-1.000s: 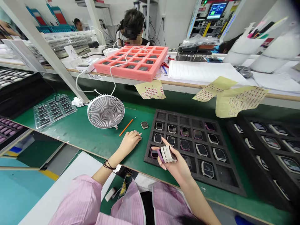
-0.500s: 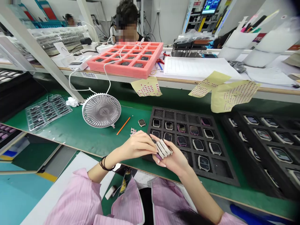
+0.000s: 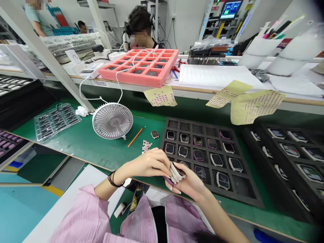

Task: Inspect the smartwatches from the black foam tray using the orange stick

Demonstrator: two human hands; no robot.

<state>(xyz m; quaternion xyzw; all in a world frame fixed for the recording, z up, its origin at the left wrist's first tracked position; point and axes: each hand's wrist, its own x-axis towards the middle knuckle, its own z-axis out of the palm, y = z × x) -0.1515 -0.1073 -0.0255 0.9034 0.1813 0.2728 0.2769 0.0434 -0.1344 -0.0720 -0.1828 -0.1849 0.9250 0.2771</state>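
Through my feed, my right hand (image 3: 192, 183) clasps a stack of smartwatch cases (image 3: 174, 174) before the black foam tray (image 3: 249, 198), while my left hand (image 3: 152, 162) touches its side, pinching what I cannot tell.

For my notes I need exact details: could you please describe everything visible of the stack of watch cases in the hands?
The stack of watch cases shows several rounded pale pieces, a purple one lowest and a dark face on top. They look smooth and hard; the exact count is hidden. It sits tilted in the right hand, before the foam tray's near left part; fingers of the left hand touch its left side.
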